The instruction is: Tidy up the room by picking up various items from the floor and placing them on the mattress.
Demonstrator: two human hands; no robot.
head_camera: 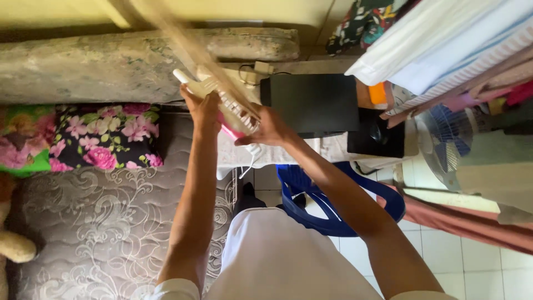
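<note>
Gripping a long cream plastic slatted handle w/ pink part [233,108], both hands closed on it: left hand [204,108], right hand [269,129]. It's slanting up-left above the grey quilted mattress [111,222] edge; tiled floor open beside mattress.

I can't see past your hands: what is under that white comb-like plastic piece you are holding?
Under the white plastic piece, a pink part peeks out between the left hand and right hand. Below lies a white cloth. The hands cover the rest.
</note>
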